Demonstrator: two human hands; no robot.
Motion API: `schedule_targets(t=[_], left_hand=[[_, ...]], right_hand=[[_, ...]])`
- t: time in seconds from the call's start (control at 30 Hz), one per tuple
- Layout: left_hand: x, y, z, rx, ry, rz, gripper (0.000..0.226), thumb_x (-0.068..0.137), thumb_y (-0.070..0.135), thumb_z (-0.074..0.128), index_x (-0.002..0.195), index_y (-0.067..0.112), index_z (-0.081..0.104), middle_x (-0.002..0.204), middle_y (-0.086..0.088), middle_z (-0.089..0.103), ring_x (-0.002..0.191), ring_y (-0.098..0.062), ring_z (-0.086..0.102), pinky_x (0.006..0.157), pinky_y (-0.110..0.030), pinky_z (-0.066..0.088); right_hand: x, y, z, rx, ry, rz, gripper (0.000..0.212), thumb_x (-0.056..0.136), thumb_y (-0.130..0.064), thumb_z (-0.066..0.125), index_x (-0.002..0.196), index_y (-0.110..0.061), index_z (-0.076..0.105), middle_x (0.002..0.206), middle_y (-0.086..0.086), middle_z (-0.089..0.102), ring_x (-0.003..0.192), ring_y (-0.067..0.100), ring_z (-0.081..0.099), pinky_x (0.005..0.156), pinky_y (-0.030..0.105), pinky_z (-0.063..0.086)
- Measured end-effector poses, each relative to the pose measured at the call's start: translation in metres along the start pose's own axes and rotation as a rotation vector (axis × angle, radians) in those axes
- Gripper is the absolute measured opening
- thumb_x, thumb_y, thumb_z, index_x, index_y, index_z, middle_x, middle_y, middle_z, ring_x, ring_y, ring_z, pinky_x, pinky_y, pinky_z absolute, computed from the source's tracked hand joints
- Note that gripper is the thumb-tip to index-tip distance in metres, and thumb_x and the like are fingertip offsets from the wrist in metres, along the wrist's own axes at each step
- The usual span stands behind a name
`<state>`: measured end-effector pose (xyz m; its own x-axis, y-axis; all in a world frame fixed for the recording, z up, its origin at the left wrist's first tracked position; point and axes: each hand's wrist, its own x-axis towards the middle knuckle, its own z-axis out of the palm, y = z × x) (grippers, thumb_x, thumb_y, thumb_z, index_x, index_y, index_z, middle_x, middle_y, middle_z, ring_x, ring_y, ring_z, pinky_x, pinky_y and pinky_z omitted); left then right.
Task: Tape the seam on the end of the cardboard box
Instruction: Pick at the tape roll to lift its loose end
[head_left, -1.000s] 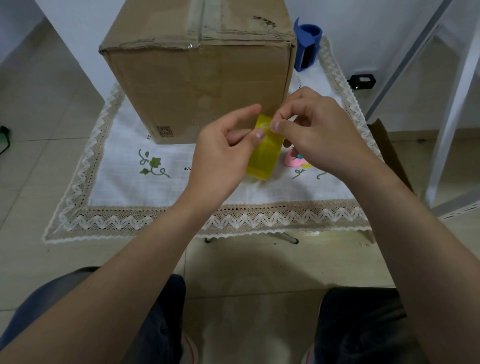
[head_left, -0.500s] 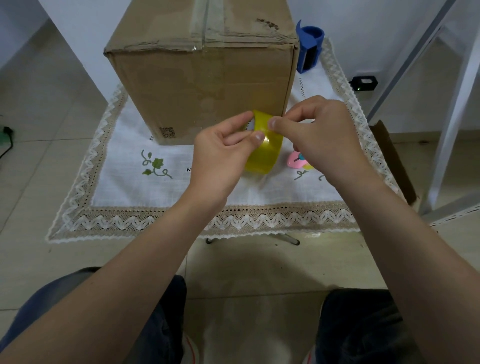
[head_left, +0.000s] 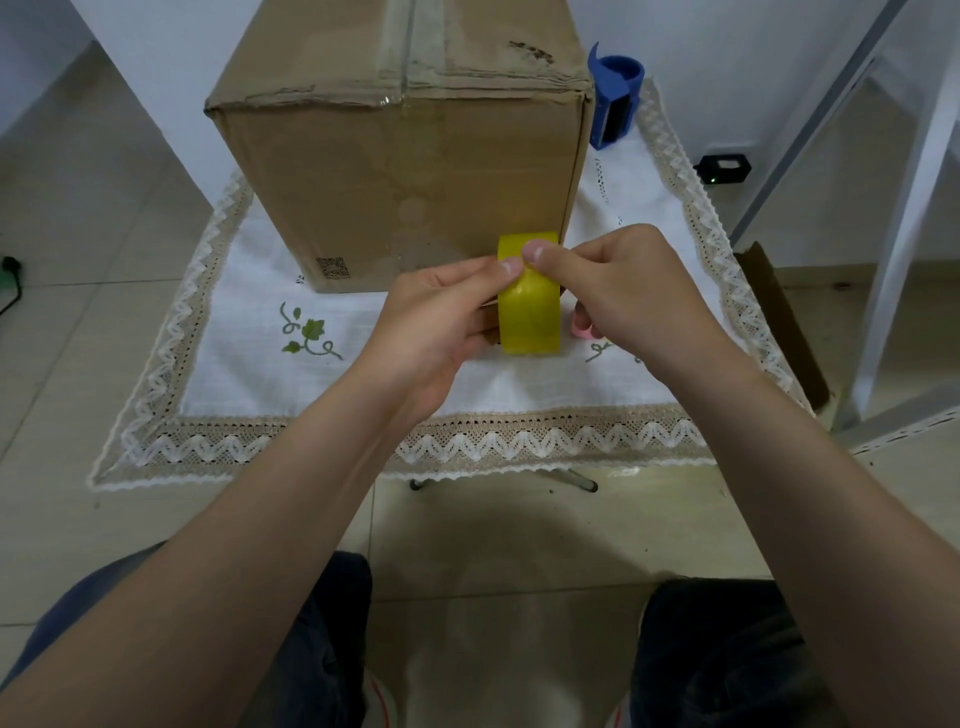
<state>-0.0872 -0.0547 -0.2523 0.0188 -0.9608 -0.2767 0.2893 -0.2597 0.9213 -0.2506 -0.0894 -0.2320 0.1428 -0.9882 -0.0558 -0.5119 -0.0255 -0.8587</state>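
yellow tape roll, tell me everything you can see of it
The yellow tape roll is glossy, translucent-looking plastic tape, seen edge-on with its broad band facing the camera. It is held in the air before the cardboard box, above the tablecloth. The left hand grips its left side; the right hand pinches its upper band.

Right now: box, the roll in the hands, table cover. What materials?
Cardboard box: brown cardboard, matte, with creased edges and scuffs; glossy clear tape on top. Tape roll: likely plastic packing tape, translucent yellow with a sheen. Tablecloth: white woven fabric, matte, with a beige lace zigzag border and embroidered green leaves.
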Motion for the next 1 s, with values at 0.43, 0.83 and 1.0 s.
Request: schedule_targets(t=[0.43, 0.83, 1.0], left_hand=[[0.005, 0.002, 0.011, 0.163, 0.149, 0.122, 0.009, 0.096, 0.013, 0.072, 0.099, 0.007, 0.077, 0.077, -0.002, 0.08, 0.072, -0.014, 0.078, 0.061, -0.024, 0.062], [0.011, 0.0, 0.025, 0.229, 0.066, 0.135, 0.015, 0.1, 0.021, 0.068, 0.099, 0.009, 0.078, 0.085, -0.011, 0.082, 0.082, -0.024, 0.081, 0.072, -0.031, 0.065], [0.015, -0.002, 0.033, 0.224, 0.033, 0.041, 0.029, 0.109, 0.025, 0.051, 0.104, 0.01, 0.076, 0.097, -0.011, 0.083, 0.089, -0.029, 0.081, 0.078, -0.036, 0.066]], right_hand=[[0.001, 0.001, -0.011, 0.091, -0.018, 0.078, 0.034, 0.086, -0.048, 0.08, 0.084, -0.014, 0.082, 0.051, 0.009, 0.059, 0.034, 0.007, 0.043, 0.038, 0.018, 0.034], [-0.003, 0.004, -0.034, 0.252, 0.034, 0.121, 0.021, 0.09, -0.027, 0.081, 0.088, -0.006, 0.08, 0.08, 0.031, 0.068, 0.032, 0.014, 0.049, 0.039, 0.018, 0.027], [0.002, 0.012, -0.061, 0.149, 0.172, 0.03, 0.026, 0.084, -0.025, 0.086, 0.082, -0.001, 0.076, 0.061, 0.01, 0.056, 0.031, 0.015, 0.054, 0.035, 0.016, 0.027]])
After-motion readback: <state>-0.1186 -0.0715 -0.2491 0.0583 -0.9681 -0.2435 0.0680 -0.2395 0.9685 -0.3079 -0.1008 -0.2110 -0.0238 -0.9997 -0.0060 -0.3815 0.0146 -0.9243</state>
